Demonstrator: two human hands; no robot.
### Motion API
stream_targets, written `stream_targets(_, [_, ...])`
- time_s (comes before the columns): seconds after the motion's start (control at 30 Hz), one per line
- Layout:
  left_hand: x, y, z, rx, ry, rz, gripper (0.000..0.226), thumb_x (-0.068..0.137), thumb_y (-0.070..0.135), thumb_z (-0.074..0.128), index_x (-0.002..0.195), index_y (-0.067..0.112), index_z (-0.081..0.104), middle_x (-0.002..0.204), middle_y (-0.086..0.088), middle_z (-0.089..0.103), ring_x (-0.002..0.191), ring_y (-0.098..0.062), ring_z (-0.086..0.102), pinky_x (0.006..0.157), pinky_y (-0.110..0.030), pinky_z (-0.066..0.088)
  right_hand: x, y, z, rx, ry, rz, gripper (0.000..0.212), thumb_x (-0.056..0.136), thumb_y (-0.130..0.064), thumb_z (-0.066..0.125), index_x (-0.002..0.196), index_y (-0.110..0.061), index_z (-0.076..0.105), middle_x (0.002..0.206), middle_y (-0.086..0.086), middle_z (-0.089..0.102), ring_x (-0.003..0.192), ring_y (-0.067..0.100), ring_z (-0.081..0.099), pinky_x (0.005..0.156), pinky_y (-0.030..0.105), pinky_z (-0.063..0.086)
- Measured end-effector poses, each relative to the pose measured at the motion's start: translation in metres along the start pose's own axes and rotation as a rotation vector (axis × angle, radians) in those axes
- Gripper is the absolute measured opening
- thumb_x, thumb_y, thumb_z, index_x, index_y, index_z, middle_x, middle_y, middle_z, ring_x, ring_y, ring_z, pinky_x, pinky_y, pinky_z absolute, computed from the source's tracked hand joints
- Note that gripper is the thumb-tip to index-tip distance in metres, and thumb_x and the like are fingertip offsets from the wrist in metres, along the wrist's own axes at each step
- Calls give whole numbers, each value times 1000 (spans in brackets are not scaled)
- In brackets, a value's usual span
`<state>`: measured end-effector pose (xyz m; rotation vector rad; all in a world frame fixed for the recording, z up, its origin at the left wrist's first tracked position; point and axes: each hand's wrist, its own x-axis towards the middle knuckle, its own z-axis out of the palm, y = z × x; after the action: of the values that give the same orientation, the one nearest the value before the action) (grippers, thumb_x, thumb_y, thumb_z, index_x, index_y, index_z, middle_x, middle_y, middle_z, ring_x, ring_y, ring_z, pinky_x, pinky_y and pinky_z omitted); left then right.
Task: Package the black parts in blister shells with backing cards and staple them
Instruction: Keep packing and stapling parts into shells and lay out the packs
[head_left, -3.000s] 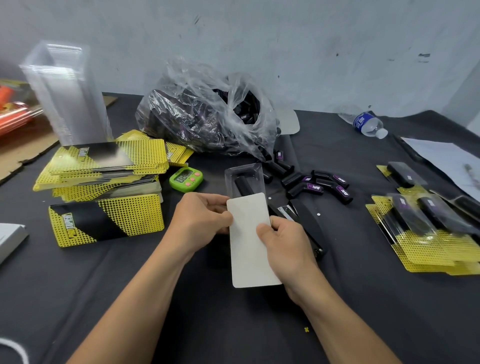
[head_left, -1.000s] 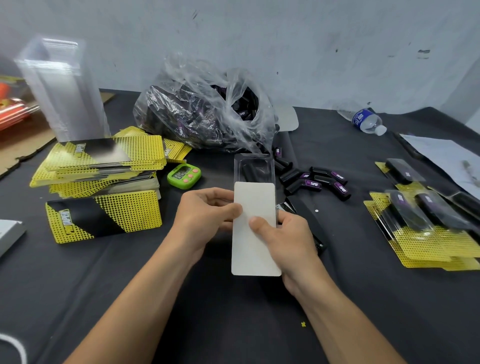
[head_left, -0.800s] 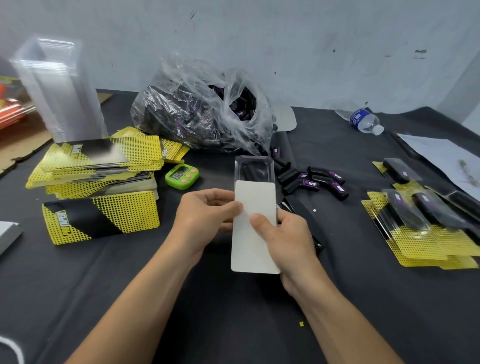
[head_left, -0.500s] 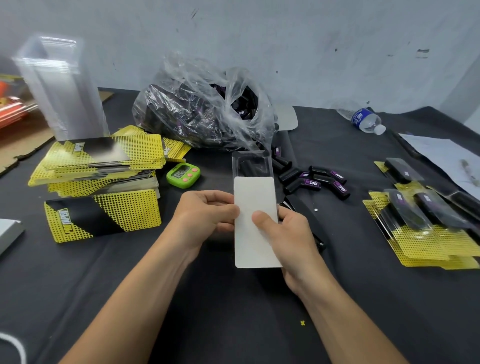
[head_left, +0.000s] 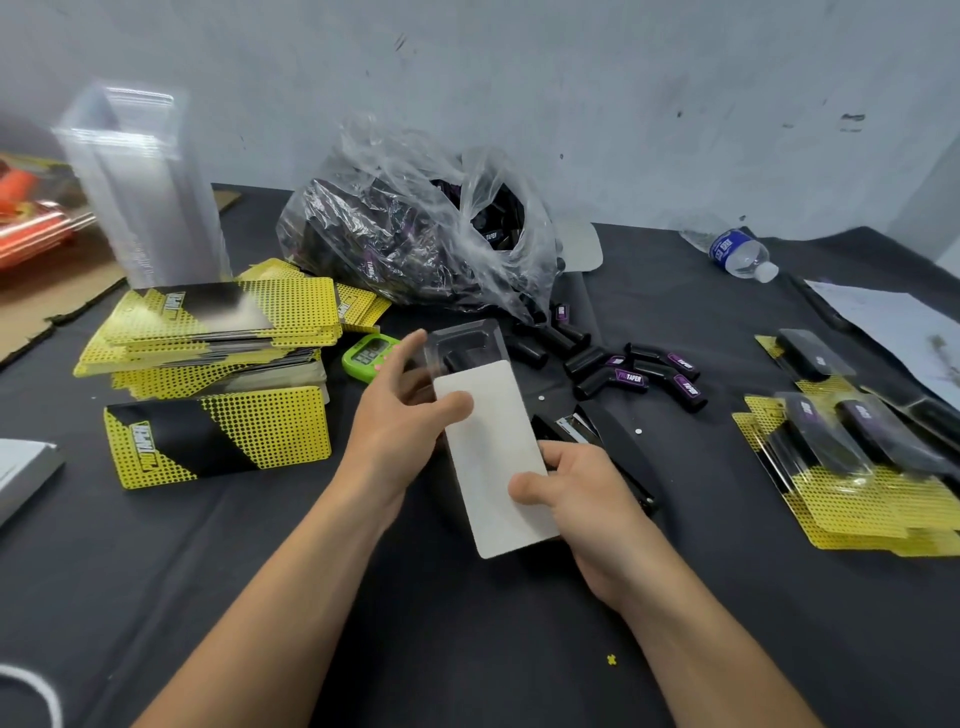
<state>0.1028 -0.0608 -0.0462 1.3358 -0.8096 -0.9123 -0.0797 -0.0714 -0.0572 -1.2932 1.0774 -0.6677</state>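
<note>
Both forearms reach in from the bottom of the frame and meet at centre. The left hand (head_left: 400, 431) lays its thumb on the upper left of the backing card (head_left: 493, 457), with fingers showing through the clear plastic beneath, so the card is pinched; its index finger sticks straight up beside the blister shell (head_left: 464, 339). The right hand (head_left: 587, 499) pinches the card's lower right edge, thumb on top and fingers curled under.

The card shows its plain white back and tilts slightly left. The shell juts out past the card's upper end, with a black part (head_left: 457, 358) seated in its pocket.

A black stapler (head_left: 618, 447) lies on the black tablecloth (head_left: 260, 571), just right of the card and partly under the right hand. Loose black parts (head_left: 639, 374) lie above it, spilling from a clear plastic bag (head_left: 415, 239) at upper centre. A green timer (head_left: 363, 356) sits left of the shell, beside piles of yellow-and-black cards (head_left: 218, 332). A tall stack of clear shells (head_left: 145, 192) stands at upper left. Finished packs (head_left: 841, 457) lie at the right edge, a sheet of paper (head_left: 893, 327) above them, and a water bottle (head_left: 737, 254) lies on its side at upper right. A scuffed grey wall (head_left: 571, 78) fills the top.
</note>
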Motion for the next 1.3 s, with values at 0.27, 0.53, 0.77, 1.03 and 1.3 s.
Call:
stream_targets(0.27, [2,2,0,-53,53,71,28,91,11,74,102,36,75,102,-1,73,92,-20,69,74,-36,58,-6,-4,3,13,-40,-10,18,102,-11,59,98,-3,74,79,19,76,55,27,67,48,29,49])
stream_targets(0.53, [3,3,1,-130,90,42,31,94,14,70,68,30,63,89,1,69,84,-20,65,74,-40,52,-7,-3,7,-37,21,-22,35,101,-34,62,81,-6,70,60,17,68,40,22,54,40,23,36])
stream_targets(0.77, [7,-2,0,-109,156,26,41,95,15,69,58,31,61,69,7,67,66,-11,66,55,-30,55,-6,-3,5,32,98,-68,9,94,-3,63,87,-2,68,72,14,74,51,23,62,46,25,41])
stream_targets(1.03, [7,1,1,-173,93,44,36,92,8,70,67,34,71,79,11,69,73,-9,66,60,-27,54,-7,-5,3,-3,133,-82,21,93,0,64,74,-11,64,63,10,68,45,20,55,41,22,35])
stream_targets(1.3, [7,-3,1,-188,146,46,34,94,14,71,63,28,67,74,4,66,78,-18,59,72,-36,48,-10,-8,4,3,122,-135,35,90,-3,67,63,-24,63,60,5,65,43,18,48,44,20,35])
